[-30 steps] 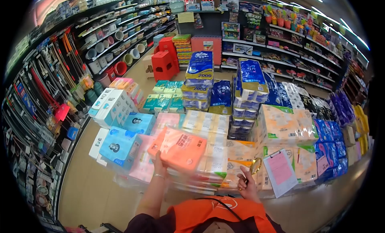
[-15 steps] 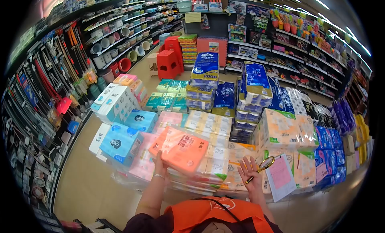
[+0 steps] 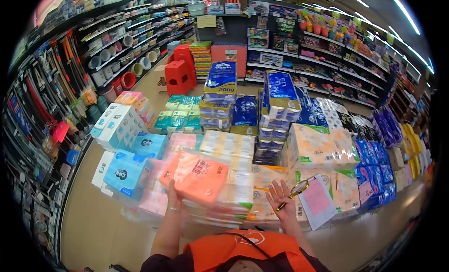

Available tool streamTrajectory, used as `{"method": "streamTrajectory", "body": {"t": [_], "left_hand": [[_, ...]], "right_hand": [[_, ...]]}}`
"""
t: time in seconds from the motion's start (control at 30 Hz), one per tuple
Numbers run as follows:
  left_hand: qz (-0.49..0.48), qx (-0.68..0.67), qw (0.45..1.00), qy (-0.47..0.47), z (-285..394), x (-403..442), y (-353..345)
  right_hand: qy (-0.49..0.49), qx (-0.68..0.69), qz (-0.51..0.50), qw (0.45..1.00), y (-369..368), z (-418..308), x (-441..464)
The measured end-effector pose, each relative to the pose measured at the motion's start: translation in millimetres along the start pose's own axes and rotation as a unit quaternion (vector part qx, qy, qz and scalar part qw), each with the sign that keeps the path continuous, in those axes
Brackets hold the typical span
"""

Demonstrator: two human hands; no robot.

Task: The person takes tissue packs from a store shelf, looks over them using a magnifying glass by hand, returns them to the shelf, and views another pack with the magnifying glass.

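The orange pack (image 3: 195,176) could have slipped or swung down onto the packs around it, since your left hand (image 3: 174,193) bore it only at its near left edge and its far side stood out over the white-and-yellow packs (image 3: 229,148); whether it rested on them, you could not tell. The magnifying glass (image 3: 299,188) could have slid off your right hand (image 3: 282,199) too, because those fingers were spread wide and none curled round its handle, which lay slantwise across the palm; its lens end was close by the clipboard (image 3: 318,202). Your left fingers were closed on the pack's edge, though their tips were hidden behind it.
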State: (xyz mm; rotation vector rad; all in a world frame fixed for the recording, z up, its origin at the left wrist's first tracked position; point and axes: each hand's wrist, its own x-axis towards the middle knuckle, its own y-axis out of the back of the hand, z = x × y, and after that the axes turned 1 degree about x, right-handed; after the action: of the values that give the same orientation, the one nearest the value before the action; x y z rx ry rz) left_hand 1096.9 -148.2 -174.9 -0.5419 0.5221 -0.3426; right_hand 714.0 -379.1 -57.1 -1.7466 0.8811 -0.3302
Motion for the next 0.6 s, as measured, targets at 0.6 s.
{"method": "streamTrajectory", "body": {"t": [0.6], "left_hand": [[0.038,0.039,0.998,0.032,4.6,2.5,3.5]], "right_hand": [[-0.041,0.022,-0.001,0.999,10.3,8.4,0.3]]}}
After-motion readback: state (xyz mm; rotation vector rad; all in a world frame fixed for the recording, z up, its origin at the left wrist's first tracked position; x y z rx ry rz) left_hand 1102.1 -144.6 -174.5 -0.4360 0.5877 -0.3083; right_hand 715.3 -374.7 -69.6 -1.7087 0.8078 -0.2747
